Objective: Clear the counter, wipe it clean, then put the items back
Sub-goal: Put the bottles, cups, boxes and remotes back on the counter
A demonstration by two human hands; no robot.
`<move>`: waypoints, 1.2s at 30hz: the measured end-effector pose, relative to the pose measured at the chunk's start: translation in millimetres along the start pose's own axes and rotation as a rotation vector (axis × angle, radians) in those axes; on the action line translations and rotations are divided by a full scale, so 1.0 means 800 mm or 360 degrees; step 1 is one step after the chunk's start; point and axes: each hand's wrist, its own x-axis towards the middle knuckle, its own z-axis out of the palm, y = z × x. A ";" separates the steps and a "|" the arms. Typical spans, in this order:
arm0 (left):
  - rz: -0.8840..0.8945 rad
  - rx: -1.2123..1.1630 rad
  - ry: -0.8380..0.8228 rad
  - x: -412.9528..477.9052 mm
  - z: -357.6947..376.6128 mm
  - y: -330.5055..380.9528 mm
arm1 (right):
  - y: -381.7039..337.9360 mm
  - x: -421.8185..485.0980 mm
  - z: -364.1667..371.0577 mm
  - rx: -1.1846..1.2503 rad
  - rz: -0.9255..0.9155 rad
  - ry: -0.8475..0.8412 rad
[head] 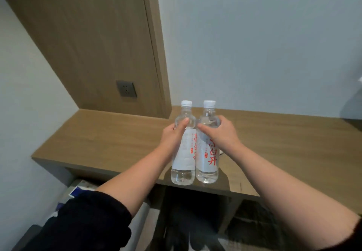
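Two clear water bottles with white caps and white labels with red characters stand side by side, upright, near the front edge of the wooden counter [109,143]. My left hand [173,136] grips the left bottle [184,164] around its upper body. My right hand [221,133] grips the right bottle [207,170] the same way. Whether the bottles rest on the counter or hang just above it, I cannot tell.
A wooden wall panel with a grey socket [126,88] rises at the back left. A dark object [354,122] sits at the counter's far right edge. Below the counter are a dark chair [188,221] and a bag or box with blue parts [78,191].
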 end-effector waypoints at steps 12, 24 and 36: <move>-0.0073 0.0133 -0.0300 -0.030 0.333 -0.029 | 0.104 -0.042 -0.307 -0.0057 0.0138 0.0395; -0.0048 0.0342 -0.0512 0.018 0.551 -0.068 | 0.205 -0.011 -0.503 -0.0118 0.0304 0.0675; 0.0104 0.0692 -0.0807 0.085 0.761 -0.084 | 0.297 0.049 -0.698 -0.0190 0.0512 0.0862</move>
